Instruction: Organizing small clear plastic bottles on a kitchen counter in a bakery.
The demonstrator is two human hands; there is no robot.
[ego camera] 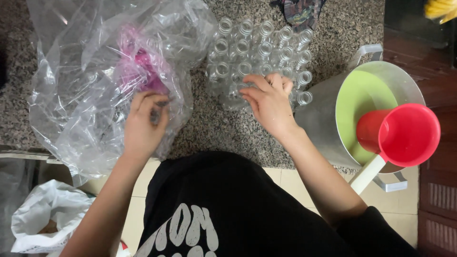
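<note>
Left hand in plastic bag, right hand on clear bottles.

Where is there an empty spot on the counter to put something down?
Bare counter shows between the clear plastic bag and the clear bottles, and above the metal pot. It is crowded around both hands.

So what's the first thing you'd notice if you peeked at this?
Probably the bright red scoop on the right, resting in a metal pot of pale green liquid. In the middle, a cluster of small clear bottles stands on the speckled counter, with the right hand touching them. On the left, the left hand presses a crinkly clear plastic bag with something pink inside.
</note>
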